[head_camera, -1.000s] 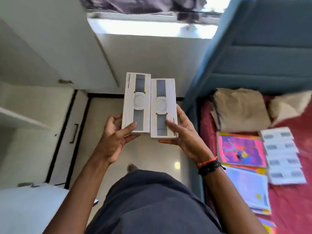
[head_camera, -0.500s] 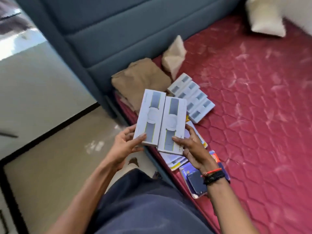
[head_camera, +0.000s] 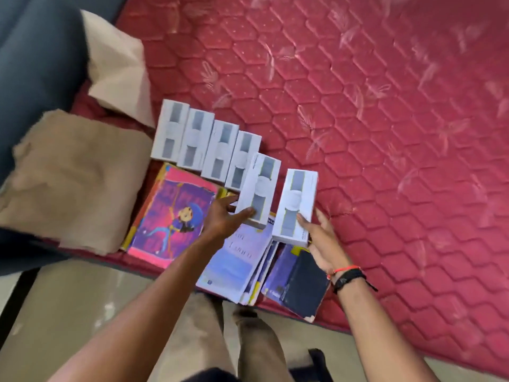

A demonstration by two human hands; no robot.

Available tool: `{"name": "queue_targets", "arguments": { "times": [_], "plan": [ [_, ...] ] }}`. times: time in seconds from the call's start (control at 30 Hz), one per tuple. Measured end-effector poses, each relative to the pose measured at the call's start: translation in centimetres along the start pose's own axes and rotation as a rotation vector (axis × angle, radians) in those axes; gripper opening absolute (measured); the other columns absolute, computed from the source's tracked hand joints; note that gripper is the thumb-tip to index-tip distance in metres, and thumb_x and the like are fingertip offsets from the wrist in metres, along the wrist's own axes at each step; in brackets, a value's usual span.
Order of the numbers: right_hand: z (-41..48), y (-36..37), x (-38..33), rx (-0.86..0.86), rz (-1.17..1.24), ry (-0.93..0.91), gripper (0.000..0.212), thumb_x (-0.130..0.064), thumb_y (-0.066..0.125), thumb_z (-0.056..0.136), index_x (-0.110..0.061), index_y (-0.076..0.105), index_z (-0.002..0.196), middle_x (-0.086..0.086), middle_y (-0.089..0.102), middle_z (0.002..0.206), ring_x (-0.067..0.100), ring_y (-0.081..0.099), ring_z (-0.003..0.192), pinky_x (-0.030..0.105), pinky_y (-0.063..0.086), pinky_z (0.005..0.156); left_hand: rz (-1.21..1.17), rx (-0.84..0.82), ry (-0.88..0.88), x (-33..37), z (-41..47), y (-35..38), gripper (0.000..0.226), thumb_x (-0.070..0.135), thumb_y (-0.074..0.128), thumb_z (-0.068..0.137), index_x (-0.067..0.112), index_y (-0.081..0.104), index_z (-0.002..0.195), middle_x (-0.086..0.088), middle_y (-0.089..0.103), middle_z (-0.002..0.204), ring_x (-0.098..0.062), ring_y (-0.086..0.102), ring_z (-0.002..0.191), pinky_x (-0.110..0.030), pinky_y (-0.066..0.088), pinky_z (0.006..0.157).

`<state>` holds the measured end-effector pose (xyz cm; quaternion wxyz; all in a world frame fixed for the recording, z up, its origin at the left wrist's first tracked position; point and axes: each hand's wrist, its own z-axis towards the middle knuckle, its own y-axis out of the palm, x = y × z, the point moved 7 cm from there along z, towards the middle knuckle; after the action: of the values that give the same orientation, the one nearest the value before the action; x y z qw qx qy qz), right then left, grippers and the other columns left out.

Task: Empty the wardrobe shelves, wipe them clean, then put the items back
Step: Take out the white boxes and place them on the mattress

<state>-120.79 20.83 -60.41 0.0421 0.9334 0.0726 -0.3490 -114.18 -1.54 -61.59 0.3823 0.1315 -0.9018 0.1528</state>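
**Asha:** Boxes first: where do they stand?

**Ravi:** The person's left hand pinches the near end of one white box, thumb on top and fingers beneath. The right hand grips a second white box the same way. Both boxes hang just above the bed, at the near end of a row of four matching boxes already lying side by side on the red mattress.

**Asha:** So this is the emptying stage?

**Ravi:** That seems likely. The shelves' contents are being parked on the bed: books and a dark notebook at the edge, folded tan cloth to the left.

**Asha:** How should the step go?

**Ravi:** Lower each box flat, long edges parallel to the row, the left one touching the fourth box and the right one beside it. They should land on bare mattress rather than half on the books, or they will tilt and slide. The hands should let go only once each box sits level. A tidy row makes the later return to the wardrobe easier.

**Asha:** Any writing?

**Ravi:** Small print runs along the side of the right-hand box, but motion blur leaves it unreadable. The box fronts show a grey strap with a round disc. A pale book cover carries faint lettering, also illegible.
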Motion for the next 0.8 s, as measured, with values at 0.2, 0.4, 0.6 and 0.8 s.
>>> {"name": "queue_targets", "arguments": {
  "times": [0.2, 0.4, 0.6, 0.8],
  "plan": [
    [12.3, -2.2, 2.2, 0.131, 0.037, -0.092, 0.056, 0.004, 0.052, 0.095, -0.015, 0.041, 0.146, 0.003, 0.058, 0.137, 0.022, 0.054, 0.127, 0.047, 0.042, 0.108, 0.094, 0.017, -0.025, -1.4, 11.4, 5.6, 0.037, 0.025, 0.081, 0.078, 0.019, 0.067, 0.112, 0.003, 0.063, 0.078, -0.018, 0.063, 0.076, -0.028, 0.052, 0.074],
    [19.8, -2.0, 5.6, 0.163, 0.024, -0.088, 0.072, 0.003, 0.054, 0.094, -0.024, 0.023, 0.154, -0.004, 0.051, 0.142, 0.016, 0.049, 0.131, 0.046, 0.034, 0.115, 0.260, 0.047, 0.115, -3.6, 14.5, 8.7, 0.057, 0.014, 0.067, 0.089, 0.014, 0.046, 0.142, -0.012, 0.056, 0.123, -0.028, 0.055, 0.113, -0.025, 0.041, 0.086],
    [21.0, -2.1, 6.3, 0.145, -0.098, -0.114, 0.066, -0.008, 0.057, 0.096, -0.026, 0.029, 0.153, -0.009, 0.048, 0.147, 0.010, 0.046, 0.134, 0.044, 0.034, 0.116, 0.795, 0.115, 0.356, -4.9, 13.3, 10.2, 0.074, 0.000, 0.062, 0.087, 0.016, 0.029, 0.152, -0.013, 0.031, 0.154, -0.038, 0.035, 0.132, -0.049, 0.044, 0.093],
    [21.5, -3.8, 4.9, 0.267, -0.265, -0.170, 0.060, -0.017, 0.058, 0.097, -0.023, 0.034, 0.151, -0.007, 0.049, 0.145, 0.004, 0.048, 0.129, 0.028, 0.037, 0.112, 1.221, 0.007, 0.553, -4.5, 16.8, 10.8, 0.069, 0.030, 0.056, 0.096, 0.006, 0.024, 0.152, -0.011, 0.009, 0.163, -0.038, 0.008, 0.149, -0.053, 0.010, 0.118]
  ]
}}
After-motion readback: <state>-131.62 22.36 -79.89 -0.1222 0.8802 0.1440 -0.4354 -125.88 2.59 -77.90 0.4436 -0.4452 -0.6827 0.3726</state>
